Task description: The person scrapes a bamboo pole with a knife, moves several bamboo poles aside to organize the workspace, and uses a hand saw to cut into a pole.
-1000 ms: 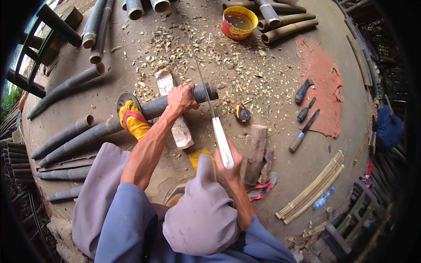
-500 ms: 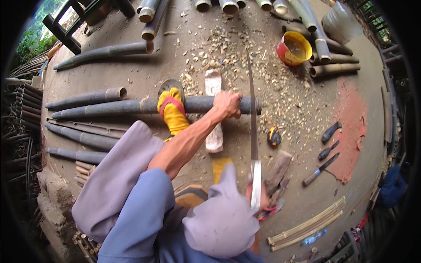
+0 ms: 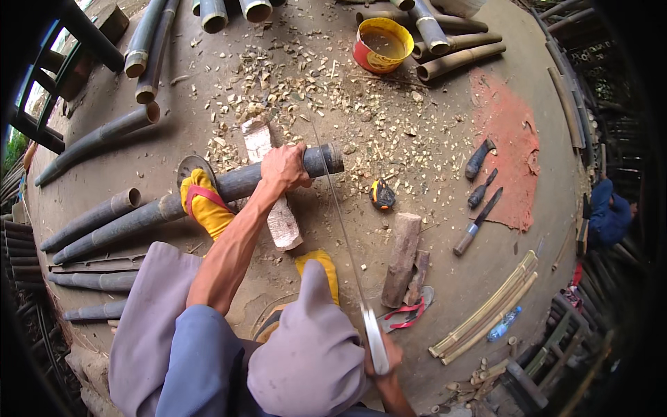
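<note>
Head view, only one I had. My left hand point(image 3: 285, 168) was out in front of me, fingers point(image 3: 297, 182) clenched over the bamboo pole point(image 3: 236, 184) near its cut end. The pole lay across in front of me, long axis running left to right and tilting up a bit toward the right, propped on a pale wood block point(image 3: 274, 187) that sat crosswise under it. My left foot in a yellow sock point(image 3: 205, 205) was pressing on the pole just left of that hand, so it was pinned in two spots.

My right hand point(image 3: 383, 356) was way back by my knee, low in the picture, fingers wrapped tight around the handle of a long blade point(image 3: 340, 229). The blade ran from that hand forward and up toward the pole's right end, so nearly square to the pole's axis. Couldn't tell if the tip was touching the bamboo or just above it, too thin to read.

So the left hand was on the pole, the right well apart from it. Chips point(image 3: 306, 90) covered the floor beyond, a tape measure point(image 3: 382, 196) just right of the blade, knives point(image 3: 479, 187) farther right.
</note>
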Motion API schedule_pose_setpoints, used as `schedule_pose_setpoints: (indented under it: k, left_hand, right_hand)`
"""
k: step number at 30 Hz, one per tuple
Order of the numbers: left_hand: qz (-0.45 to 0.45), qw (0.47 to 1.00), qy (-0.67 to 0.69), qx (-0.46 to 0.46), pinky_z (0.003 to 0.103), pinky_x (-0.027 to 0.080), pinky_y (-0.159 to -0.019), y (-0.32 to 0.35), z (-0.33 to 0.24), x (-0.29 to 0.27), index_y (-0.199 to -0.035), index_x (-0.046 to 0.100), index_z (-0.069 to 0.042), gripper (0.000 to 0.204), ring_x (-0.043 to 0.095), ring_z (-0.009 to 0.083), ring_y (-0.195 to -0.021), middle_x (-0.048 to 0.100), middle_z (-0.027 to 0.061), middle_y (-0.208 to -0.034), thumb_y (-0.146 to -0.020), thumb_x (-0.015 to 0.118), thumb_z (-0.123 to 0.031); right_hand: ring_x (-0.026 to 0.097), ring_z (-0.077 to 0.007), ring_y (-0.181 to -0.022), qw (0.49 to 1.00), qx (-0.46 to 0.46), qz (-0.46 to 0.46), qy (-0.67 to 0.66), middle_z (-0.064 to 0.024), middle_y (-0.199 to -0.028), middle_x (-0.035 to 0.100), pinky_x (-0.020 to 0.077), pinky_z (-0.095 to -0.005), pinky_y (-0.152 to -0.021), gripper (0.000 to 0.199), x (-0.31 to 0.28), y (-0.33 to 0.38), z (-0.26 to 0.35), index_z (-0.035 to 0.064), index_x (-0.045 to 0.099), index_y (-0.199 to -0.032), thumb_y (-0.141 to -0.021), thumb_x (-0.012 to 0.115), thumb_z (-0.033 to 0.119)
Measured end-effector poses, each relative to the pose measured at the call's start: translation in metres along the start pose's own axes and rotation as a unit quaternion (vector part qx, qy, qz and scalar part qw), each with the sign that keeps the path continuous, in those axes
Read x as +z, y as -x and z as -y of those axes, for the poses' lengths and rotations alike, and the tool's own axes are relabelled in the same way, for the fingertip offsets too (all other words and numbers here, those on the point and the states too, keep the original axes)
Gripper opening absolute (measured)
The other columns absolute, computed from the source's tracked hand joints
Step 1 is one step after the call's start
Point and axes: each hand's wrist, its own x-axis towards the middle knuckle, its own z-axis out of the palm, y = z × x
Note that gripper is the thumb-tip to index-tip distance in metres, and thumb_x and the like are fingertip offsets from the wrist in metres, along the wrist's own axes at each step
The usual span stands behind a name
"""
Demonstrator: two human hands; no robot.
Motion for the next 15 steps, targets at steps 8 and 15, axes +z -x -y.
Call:
schedule_pose_setpoints:
  k: [8,15]
  left_hand:
    - [-0.017,0.999,0.021,0.032,0.044,0.055,-0.070,-0.002,-0.020,-0.009,-0.094,0.061,-0.007,0.048,0.068,0.0365,-0.078,0.069,0.0154,-0.083,-0.052,0.079,-0.025]
    - [-0.012,1.000,-0.001,-0.004,0.044,0.055,-0.071,0.001,-0.002,-0.006,-0.094,0.061,-0.007,0.049,0.069,0.0352,-0.079,0.069,0.0146,-0.086,-0.052,0.079,-0.025]
  right_hand:
    - [0.058,-0.0205,-0.056,0.977,0.002,-0.087,-0.197,-0.0114,-0.069,0.060,0.0469,-0.0303,-0.053,0.023,0.087,-0.205,0.017,-0.0035,0.060,-0.103,-0.081,0.064,0.004]
    - [0.072,-0.0322,-0.086,0.998,0.023,-0.015,-0.055,-0.0265,-0.098,0.069,0.0578,-0.0371,-0.073,0.039,-0.005,0.016,0.007,-0.0156,0.060,-0.113,-0.082,0.060,0.007]
